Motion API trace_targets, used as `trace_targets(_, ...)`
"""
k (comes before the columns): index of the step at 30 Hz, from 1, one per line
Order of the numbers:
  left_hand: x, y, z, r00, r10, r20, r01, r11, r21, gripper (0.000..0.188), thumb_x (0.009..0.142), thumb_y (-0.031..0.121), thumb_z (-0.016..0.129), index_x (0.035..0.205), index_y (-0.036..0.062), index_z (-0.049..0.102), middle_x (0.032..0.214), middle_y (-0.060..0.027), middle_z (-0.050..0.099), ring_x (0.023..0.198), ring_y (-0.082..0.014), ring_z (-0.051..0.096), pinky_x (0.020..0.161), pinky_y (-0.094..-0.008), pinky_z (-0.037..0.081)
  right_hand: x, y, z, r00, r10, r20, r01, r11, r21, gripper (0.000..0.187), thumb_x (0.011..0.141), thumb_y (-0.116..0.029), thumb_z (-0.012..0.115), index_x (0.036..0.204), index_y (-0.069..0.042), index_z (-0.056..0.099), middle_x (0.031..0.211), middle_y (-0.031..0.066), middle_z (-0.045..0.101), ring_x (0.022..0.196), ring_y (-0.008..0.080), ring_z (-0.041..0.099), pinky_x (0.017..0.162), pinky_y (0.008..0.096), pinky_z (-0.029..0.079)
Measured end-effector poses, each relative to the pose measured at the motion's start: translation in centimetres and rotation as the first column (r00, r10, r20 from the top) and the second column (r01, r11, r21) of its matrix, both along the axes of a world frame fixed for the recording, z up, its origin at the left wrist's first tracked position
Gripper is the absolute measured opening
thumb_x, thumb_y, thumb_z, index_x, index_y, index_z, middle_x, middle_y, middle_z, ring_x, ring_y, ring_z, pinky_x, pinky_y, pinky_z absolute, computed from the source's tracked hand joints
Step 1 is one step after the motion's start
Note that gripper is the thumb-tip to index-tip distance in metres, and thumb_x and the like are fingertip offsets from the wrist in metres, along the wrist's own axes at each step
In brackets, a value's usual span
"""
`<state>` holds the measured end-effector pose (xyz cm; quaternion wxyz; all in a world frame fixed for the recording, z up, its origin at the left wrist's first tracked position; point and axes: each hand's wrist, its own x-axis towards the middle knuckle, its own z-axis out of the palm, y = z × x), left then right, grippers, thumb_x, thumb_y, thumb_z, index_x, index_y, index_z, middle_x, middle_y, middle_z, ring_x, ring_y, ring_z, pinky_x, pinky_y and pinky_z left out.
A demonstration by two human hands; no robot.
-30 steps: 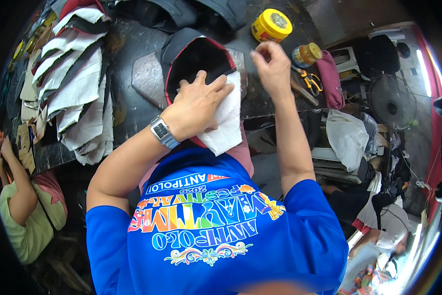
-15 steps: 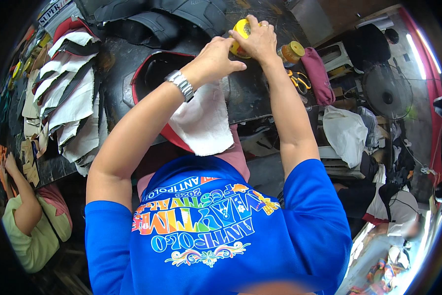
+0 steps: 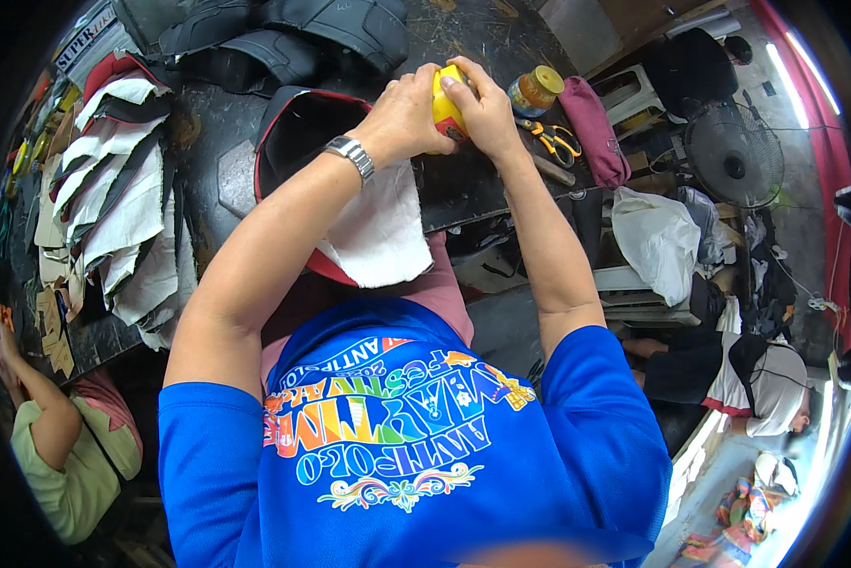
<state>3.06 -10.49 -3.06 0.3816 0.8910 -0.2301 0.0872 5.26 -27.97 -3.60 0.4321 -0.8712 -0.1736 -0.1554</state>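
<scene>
There, yellow can [image 3: 447, 102] between left hand [image 3: 403, 118] and right hand [image 3: 485, 112].

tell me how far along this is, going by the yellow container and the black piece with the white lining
Looks done: the white lining lies on the black piece with red edging on the dark table. In hand: both the left hand and right hand grip the yellow container. Left: nothing from it shows on the lining yet.

Dark worktable [image 3: 463, 185], black red-edged piece [image 3: 297, 142], white cloth [image 3: 383, 232], stacked cut pieces [image 3: 113, 208], scissors [image 3: 553, 142], jar [image 3: 536, 92]
</scene>
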Motion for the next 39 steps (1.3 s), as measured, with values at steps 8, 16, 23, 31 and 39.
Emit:
trace_targets(8, -1.6, 0.1, 0.1, 0.988, -0.024, 0.15, 0.018, 0.999, 0.043, 0.094, 0.059, 0.024, 0.092, 0.138, -0.005, 0.049, 0.123, -0.0258, 0.063, 0.118, -0.0422, 0.06, 0.105, -0.0462, 0.047, -3.3, 0.3, 0.2, 0.991, -0.02, 0.134, 0.024, 0.999, -0.026, 0.06, 0.093, -0.044, 0.068, 0.135, -0.002, 0.059, 0.116, 0.0272, 0.067, 0.109, 0.0421, 0.063, 0.098, 0.0478, 0.049)
trace_targets(16, -1.7, 0.8, 4.1, 0.99, -0.132, 0.058, 0.139, 0.981, -0.134, 0.097, 0.056, 0.023, 0.094, 0.139, -0.0003, 0.051, 0.126, -0.0215, 0.064, 0.12, -0.0401, 0.061, 0.105, -0.0454, 0.048, -5.4, 0.9, 4.5, 0.958, -0.036, 0.286, 0.056, 0.997, -0.061, 0.06, 0.092, -0.044, 0.071, 0.131, 0.002, 0.064, 0.113, 0.0232, 0.068, 0.106, 0.0364, 0.064, 0.099, 0.0429, 0.048)
trace_targets(23, -1.6, 4.5, 5.3, 0.927, -0.371, -0.054, 0.347, 0.903, -0.253, 0.095, 0.054, 0.022, 0.094, 0.138, 0.0019, 0.053, 0.121, -0.0145, 0.069, 0.113, -0.03, 0.068, 0.104, -0.0383, 0.051, -6.1, 0.3, 7.8, 0.943, 0.284, 0.172, -0.277, 0.959, -0.061, 0.06, 0.093, -0.041, 0.069, 0.137, -0.001, 0.062, 0.125, 0.0198, 0.066, 0.118, 0.0305, 0.062, 0.106, 0.0404, 0.046)
trace_targets(31, -0.3, 2.2, 2.8, 0.981, -0.191, -0.02, 0.177, 0.939, -0.294, 0.103, 0.054, 0.026, 0.093, 0.145, 0.0065, 0.049, 0.134, -0.0136, 0.063, 0.126, -0.0307, 0.056, 0.113, -0.0402, 0.041, -2.0, -1.3, 7.0, 0.913, 0.404, -0.046, -0.164, 0.468, 0.869, 0.053, 0.103, -0.046, 0.057, 0.134, -0.003, 0.06, 0.121, 0.0129, 0.068, 0.113, 0.0259, 0.065, 0.102, 0.0419, 0.053)
trace_targets(39, 0.4, 1.0, 2.4, 0.984, -0.176, 0.007, 0.176, 0.981, -0.078, 0.1, 0.053, 0.027, 0.095, 0.141, 0.0093, 0.051, 0.13, -0.0143, 0.064, 0.124, -0.0369, 0.054, 0.111, -0.0442, 0.042, -2.8, -9.2, 0.0, 0.949, 0.155, -0.276, 0.27, 0.058, 0.961, 0.066, 0.099, -0.063, 0.048, 0.135, -0.007, 0.055, 0.13, 0.0192, 0.064, 0.115, 0.0472, 0.063, 0.101, 0.061, 0.05)
